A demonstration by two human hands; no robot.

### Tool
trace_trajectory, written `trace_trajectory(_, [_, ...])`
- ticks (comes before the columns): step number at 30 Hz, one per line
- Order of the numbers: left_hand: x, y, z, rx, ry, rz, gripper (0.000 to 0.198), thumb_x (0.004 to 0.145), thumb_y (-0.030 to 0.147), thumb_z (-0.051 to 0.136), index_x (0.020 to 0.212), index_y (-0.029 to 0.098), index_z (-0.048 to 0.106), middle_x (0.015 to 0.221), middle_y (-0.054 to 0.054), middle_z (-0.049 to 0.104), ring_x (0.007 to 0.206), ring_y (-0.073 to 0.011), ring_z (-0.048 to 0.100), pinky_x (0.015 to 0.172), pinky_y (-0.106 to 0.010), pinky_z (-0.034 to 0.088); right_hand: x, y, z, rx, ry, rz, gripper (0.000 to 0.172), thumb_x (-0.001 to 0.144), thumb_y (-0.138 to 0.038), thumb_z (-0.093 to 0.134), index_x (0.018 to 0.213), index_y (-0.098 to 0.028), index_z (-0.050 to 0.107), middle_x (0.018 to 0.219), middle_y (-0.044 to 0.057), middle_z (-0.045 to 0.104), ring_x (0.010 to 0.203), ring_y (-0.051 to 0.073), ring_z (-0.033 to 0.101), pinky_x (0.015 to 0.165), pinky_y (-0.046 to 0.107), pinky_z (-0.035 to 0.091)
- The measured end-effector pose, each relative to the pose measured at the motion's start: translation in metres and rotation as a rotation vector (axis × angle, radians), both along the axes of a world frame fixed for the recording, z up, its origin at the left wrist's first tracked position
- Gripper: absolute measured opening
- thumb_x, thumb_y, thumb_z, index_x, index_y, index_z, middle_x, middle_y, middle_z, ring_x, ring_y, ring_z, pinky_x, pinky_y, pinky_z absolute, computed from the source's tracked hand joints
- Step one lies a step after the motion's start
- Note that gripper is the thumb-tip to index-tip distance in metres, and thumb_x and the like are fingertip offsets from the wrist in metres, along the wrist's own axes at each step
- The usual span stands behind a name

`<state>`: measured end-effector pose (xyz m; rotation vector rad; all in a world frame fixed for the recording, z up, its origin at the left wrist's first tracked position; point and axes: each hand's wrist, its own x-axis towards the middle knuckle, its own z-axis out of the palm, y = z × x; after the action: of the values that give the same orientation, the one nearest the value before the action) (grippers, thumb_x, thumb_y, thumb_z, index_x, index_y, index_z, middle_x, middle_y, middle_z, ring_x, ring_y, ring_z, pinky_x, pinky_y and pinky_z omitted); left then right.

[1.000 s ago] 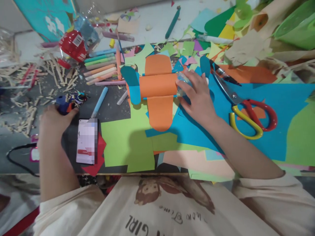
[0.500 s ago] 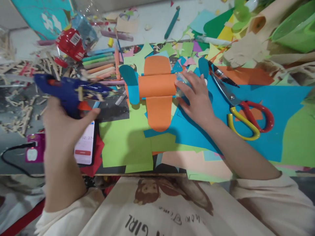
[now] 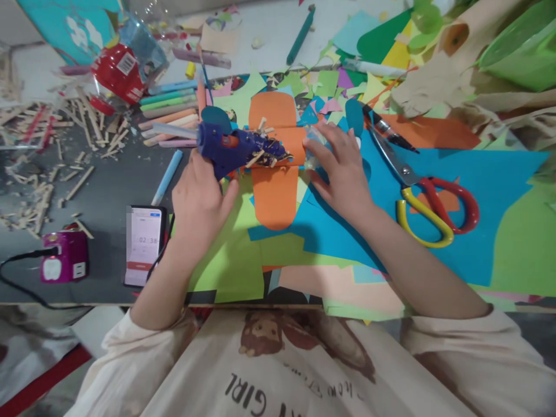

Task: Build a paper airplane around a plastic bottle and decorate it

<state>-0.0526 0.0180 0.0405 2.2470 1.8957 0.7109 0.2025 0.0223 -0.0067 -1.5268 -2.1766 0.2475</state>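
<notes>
My left hand (image 3: 202, 197) is closed round the handle of a blue glue gun (image 3: 234, 147). Wood bits and dried glue crust its front, and the nozzle points right, over the orange paper airplane (image 3: 275, 197). This model has a tube body with rounded wings above and below; the gun covers much of its left part, where a dark blue paper piece (image 3: 217, 119) shows. My right hand (image 3: 345, 171) grips the body's right end, thumb below and fingers above. Clear crinkled plastic (image 3: 316, 145) shows between these fingers; whether it is joined to the body I cannot tell.
Scissors (image 3: 428, 202) with red and yellow handles lie on blue paper (image 3: 499, 202) at the right. A phone (image 3: 144, 249) and a purple adapter (image 3: 65, 258) with a cable sit at the left. Wood sticks (image 3: 39, 197), pens and paper scraps are strewn behind.
My left hand has carried the glue gun to the right, from over the wood sticks to above the airplane's body. My right hand stays at the airplane's right end.
</notes>
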Motion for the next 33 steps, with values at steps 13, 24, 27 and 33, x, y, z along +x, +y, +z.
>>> trace_trajectory(13, [-0.001, -0.002, -0.002, 0.051, 0.060, -0.029, 0.041, 0.082, 0.038, 0.058, 0.120, 0.022, 0.057, 0.120, -0.013, 0.063, 0.112, -0.0318, 0.060, 0.092, -0.042, 0.051, 0.000, 0.000, 0.001, -0.007, -0.013, -0.015, 0.044, 0.094, -0.032, 0.042, 0.138, -0.036, 0.041, 0.149, 0.003, 0.044, 0.144, 0.028, 0.033, 0.118, 0.062, 0.024])
trace_trajectory(24, [-0.012, -0.009, 0.004, 0.008, 0.034, 0.043, 0.046, 0.082, 0.039, 0.060, 0.122, 0.019, 0.052, 0.118, -0.015, 0.061, 0.115, -0.0344, 0.058, 0.091, -0.041, 0.049, 0.000, 0.000, 0.000, 0.022, 0.002, -0.017, 0.043, 0.094, -0.035, 0.042, 0.137, -0.035, 0.042, 0.147, 0.004, 0.047, 0.143, 0.029, 0.035, 0.118, 0.063, 0.024])
trace_trajectory(27, [-0.015, -0.010, 0.006, -0.007, 0.058, 0.060, 0.043, 0.081, 0.037, 0.059, 0.119, 0.017, 0.052, 0.115, -0.017, 0.061, 0.112, -0.0360, 0.060, 0.090, -0.044, 0.048, 0.000, 0.000, -0.002, 0.044, -0.002, -0.019, 0.041, 0.094, -0.034, 0.043, 0.135, -0.035, 0.043, 0.148, 0.004, 0.046, 0.143, 0.028, 0.035, 0.119, 0.061, 0.023])
trace_trajectory(33, [-0.021, -0.014, 0.014, 0.025, 0.196, 0.066, 0.046, 0.083, 0.035, 0.055, 0.122, 0.011, 0.050, 0.111, -0.019, 0.063, 0.101, -0.0328, 0.064, 0.085, -0.044, 0.051, 0.002, 0.000, -0.006, 0.052, 0.011, -0.001, 0.043, 0.092, -0.031, 0.046, 0.135, -0.034, 0.042, 0.148, 0.006, 0.045, 0.143, 0.029, 0.035, 0.118, 0.062, 0.022])
